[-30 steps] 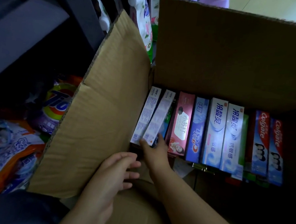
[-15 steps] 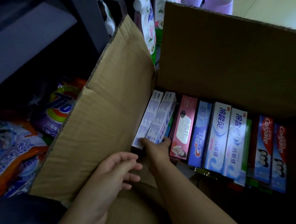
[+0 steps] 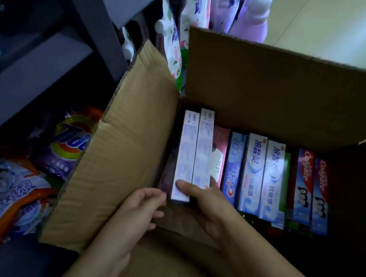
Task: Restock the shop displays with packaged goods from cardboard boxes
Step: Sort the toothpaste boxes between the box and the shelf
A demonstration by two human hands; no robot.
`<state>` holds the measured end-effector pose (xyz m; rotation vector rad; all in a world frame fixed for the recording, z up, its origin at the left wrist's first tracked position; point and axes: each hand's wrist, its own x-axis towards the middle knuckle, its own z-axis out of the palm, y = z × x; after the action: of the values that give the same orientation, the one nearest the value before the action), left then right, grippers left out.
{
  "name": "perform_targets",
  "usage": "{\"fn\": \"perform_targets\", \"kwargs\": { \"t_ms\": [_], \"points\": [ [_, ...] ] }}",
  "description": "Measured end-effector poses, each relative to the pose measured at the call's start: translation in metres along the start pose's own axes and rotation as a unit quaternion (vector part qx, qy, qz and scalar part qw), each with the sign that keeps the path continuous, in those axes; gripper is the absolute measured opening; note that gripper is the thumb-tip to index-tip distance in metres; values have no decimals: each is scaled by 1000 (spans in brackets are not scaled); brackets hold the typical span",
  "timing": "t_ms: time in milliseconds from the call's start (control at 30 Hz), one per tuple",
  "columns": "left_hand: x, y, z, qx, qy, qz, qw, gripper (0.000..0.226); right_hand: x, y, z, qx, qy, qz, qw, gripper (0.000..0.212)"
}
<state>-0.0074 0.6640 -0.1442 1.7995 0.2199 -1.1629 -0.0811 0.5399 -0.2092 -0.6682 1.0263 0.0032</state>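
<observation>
White toothpaste cartons point(image 3: 195, 153), two of them, now ride higher than the rest of the row at the left end of the cardboard box point(image 3: 272, 91) — half a second back they sat lower, so the pull-out has begun. Right hand point(image 3: 206, 205) pinches their bottom ends, thumb across the front. Left hand point(image 3: 140, 210) hovers beside them, fingers loosely curled, holding nothing. Colgate boxes point(image 3: 312, 188) sit untouched at the right end; Tide bag point(image 3: 68, 146) lies outside by the shelf.
</observation>
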Motion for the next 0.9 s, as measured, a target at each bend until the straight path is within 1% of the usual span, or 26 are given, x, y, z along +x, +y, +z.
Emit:
{"fn": "perform_targets", "kwargs": {
  "t_ms": [33, 67, 100, 133, 167, 200, 233, 333, 400, 467, 500, 533, 567, 600, 633, 667, 700, 733, 800, 900],
  "points": [
    [1, 7, 4, 0, -12, 4, 1000, 14, -16, -4, -7, -20, -12, 0, 1000, 67],
    [2, 15, 8, -5, -33, 8, 999, 28, -31, -7, -12, -41, -26, -2, 999, 73],
    [4, 24, 14, -13, -60, 8, 998, 42, -44, -9, -16, -62, -44, -4, 997, 78],
    [5, 34, 20, -23, -92, 3, 995, 51, -57, -12, -16, -85, -56, -7, 995, 79],
    [5, 44, 27, -39, -119, 1, 992, 50, -66, -13, -19, -109, -58, -16, 992, 78],
    [6, 51, 33, -55, -135, -2, 989, 45, -74, -15, -19, -128, -57, -28, 990, 76],
    [7, 56, 39, -67, -137, -6, 988, 41, -80, -15, -19, -139, -55, -35, 988, 76],
    [12, 56, 49, -103, -129, -19, 986, 38, -90, -16, -19, -178, -44, -36, 982, 82],
    [13, 50, 52, -126, -130, -26, 983, 41, -93, -14, -18, -207, -32, -30, 977, 82],
    [15, 43, 53, -132, -127, -22, 983, 48, -99, -16, -18, -237, -38, -21, 971, 72],
    [17, 40, 52, -130, -125, -16, 983, 46, -100, -18, -21, -246, -35, -24, 968, 66],
    [19, 38, 50, -124, -123, -9, 985, 38, -100, -21, -27, -257, -10, -42, 965, 64],
    [21, 36, 48, -116, -120, -6, 986, 27, -95, -22, -37, -278, 46, -74, 956, 69],
    [24, 33, 44, -109, -118, -7, 987, 21, -85, -24, -53, -305, 128, -112, 937, 76],
    [26, 31, 41, -101, -117, -11, 988, 18, -74, -26, -68, -327, 214, -144, 909, 81],
    [28, 28, 38, -93, -118, -13, 989, 17, -63, -30, -82, -343, 282, -164, 881, 84],
    [29, 26, 37, -86, -121, -16, 989, 16, -51, -32, -95, -363, 325, -169, 857, 90],
    [30, 24, 36, -82, -122, -17, 989, 16, -39, -33, -106, -395, 347, -161, 835, 97],
    [30, 21, 36, -78, -124, -21, 989, 18, -17, -30, -116, -462, 349, -111, 808, 114],
    [30, 17, 38, -75, -127, -22, 989, 18, 4, -19, -112, -477, 333, -43, 812, 129]
  ]
}}
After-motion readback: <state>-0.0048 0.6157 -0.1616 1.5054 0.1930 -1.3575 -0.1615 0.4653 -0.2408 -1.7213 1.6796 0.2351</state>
